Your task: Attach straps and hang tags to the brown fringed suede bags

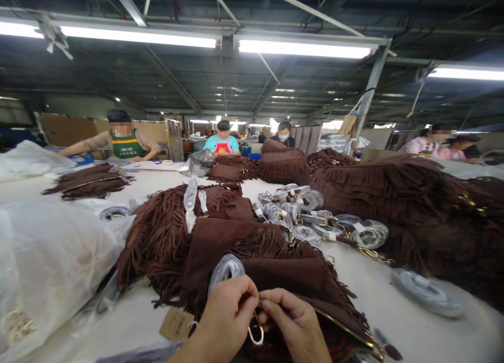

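My left hand [224,316] and my right hand [293,321] are both closed, their fingertips meeting in a pinch at the lower middle. Between them hangs a gold snap hook [255,334], its loop pointing down. A plastic-wrapped coiled strap [227,268] stands just behind my left hand and seems to belong with the hook. What my right fingertips pinch is too small and covered to make out. Beneath both hands lies a brown fringed bag [283,274] with a gold zipper edge [346,326]. A tan tag [176,322] sits left of my left wrist.
Wrapped coiled straps [311,200] are heaped right of centre, with one loose coil [425,292] at right. Brown fringed bags [370,190] pile up at right. A large plastic bag [55,268] fills the left side of the white table [444,342]. Several co-workers sit beyond.
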The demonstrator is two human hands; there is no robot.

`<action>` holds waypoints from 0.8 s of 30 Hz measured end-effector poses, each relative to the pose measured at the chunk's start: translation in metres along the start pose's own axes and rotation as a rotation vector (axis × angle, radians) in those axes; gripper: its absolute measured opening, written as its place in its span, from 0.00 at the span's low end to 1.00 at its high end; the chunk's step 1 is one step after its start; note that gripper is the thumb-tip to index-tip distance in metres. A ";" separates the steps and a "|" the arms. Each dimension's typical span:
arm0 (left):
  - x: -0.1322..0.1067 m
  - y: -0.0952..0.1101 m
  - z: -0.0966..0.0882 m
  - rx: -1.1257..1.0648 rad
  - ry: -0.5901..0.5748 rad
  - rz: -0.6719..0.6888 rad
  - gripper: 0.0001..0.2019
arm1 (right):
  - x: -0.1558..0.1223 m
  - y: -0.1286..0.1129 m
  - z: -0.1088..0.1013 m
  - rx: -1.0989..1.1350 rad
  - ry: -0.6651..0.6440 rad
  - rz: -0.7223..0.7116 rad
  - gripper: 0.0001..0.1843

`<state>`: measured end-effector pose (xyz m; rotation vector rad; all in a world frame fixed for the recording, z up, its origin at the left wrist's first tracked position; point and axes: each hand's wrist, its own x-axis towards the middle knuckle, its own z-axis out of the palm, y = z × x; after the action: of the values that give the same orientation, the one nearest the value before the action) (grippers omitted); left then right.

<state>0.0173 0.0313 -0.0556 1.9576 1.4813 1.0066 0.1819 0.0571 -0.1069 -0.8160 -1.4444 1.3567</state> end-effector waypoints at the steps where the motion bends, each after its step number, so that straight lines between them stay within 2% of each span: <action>1: 0.000 0.000 0.000 -0.003 0.006 0.004 0.07 | 0.000 0.000 0.000 -0.013 0.003 -0.010 0.19; 10: -0.001 -0.001 0.002 0.022 0.006 0.012 0.07 | -0.001 0.004 0.000 -0.123 0.010 -0.065 0.21; 17: -0.004 -0.013 0.012 0.221 0.073 0.148 0.09 | -0.005 0.007 0.004 -0.567 0.091 -0.394 0.20; 20: -0.005 -0.015 0.017 0.241 0.109 0.163 0.10 | -0.006 0.012 0.009 -0.606 0.168 -0.415 0.24; 24: -0.005 -0.016 0.022 0.139 0.127 0.095 0.10 | -0.004 0.019 0.013 -0.600 0.171 -0.405 0.23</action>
<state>0.0248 0.0320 -0.0826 2.1135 1.5773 1.1147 0.1683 0.0515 -0.1250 -0.9190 -1.7841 0.5343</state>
